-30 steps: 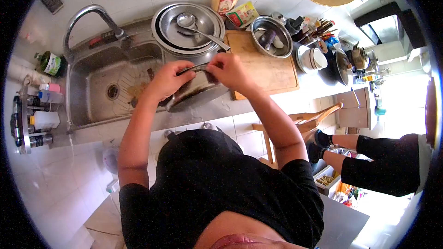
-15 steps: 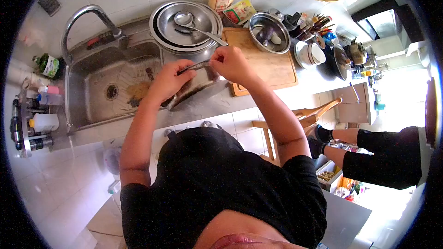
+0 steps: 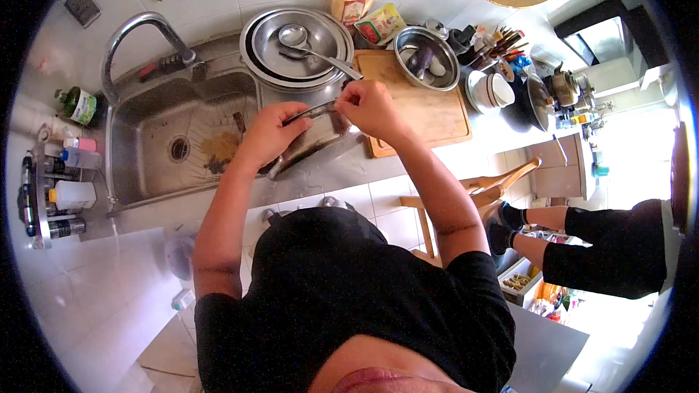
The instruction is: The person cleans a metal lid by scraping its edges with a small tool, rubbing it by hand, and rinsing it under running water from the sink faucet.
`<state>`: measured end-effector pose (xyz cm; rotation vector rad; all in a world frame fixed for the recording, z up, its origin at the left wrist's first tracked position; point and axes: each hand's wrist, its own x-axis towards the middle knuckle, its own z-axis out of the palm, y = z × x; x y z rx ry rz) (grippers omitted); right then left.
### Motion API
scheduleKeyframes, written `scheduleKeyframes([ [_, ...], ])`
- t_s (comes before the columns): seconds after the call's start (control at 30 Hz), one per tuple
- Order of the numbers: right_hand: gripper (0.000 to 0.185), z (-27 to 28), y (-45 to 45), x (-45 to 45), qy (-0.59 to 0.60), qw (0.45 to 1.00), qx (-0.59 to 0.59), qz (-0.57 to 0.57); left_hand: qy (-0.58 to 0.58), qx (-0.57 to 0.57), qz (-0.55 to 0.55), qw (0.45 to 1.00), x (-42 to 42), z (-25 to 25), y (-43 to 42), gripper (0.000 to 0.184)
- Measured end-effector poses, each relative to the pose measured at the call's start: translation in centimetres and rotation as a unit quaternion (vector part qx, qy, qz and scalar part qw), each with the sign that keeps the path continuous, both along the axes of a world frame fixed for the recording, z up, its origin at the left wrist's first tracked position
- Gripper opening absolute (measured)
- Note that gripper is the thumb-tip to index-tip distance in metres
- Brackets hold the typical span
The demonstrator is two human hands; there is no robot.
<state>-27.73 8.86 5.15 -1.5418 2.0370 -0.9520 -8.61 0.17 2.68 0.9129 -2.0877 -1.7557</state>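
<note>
A metal pan or pot (image 3: 309,143), tilted on its side, is held over the counter edge between the sink and the cutting board. My left hand (image 3: 275,131) is closed on its rim at the left, thumb on the near side. At the rim's right end my right hand (image 3: 370,108) is closed in a pinch, with a dark piece showing at the fingertips. Whether that piece belongs to the pan, I cannot tell. Behind my hands lie stacked steel bowls (image 3: 251,47) with a ladle (image 3: 293,36) in the top one.
The sink (image 3: 145,120) with its faucet (image 3: 149,18) is at left, brown scraps inside. A cutting board (image 3: 422,113), a bowl with an eggplant (image 3: 424,58) and white bowls (image 3: 499,91) are at right. A wooden chair (image 3: 502,178) and another person's legs (image 3: 553,233) are lower right.
The pan has tilted slightly, so less of its side shows than at first. Both hands stay at its rim. The other person's legs have shifted a little.
</note>
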Motion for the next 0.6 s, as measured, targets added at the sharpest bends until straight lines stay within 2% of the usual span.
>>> scheduleKeyframes([
  [0.13, 0.013, -0.3, -0.3, 1.2, 0.015, 1.0, -0.021, 0.016, 0.02, -0.007, 0.034, 0.999, -0.3, -0.8, 0.2, 0.025],
  [0.27, 0.013, -1.4, -0.3, -0.1, -0.042, 0.999, -0.016, 0.027, -0.006, -0.021, -0.003, 1.0, 0.2, 0.3, 0.1, 0.025],
  [0.43, 0.014, -1.4, -0.5, 0.6, 0.013, 0.999, -0.041, 0.027, 0.025, -0.03, 0.027, 0.999, -0.4, -0.9, 0.2, 0.026],
  [0.53, 0.015, -1.4, -0.4, 1.2, -0.014, 0.998, -0.059, 0.028, -0.011, -0.003, 0.018, 1.0, -0.1, 0.3, 0.3, 0.026],
  [0.6, 0.014, -0.6, -0.1, 0.4, -0.034, 0.999, -0.032, 0.01, 0.004, -0.016, -0.001, 1.0, 0.1, -0.5, 0.0, 0.026],
])
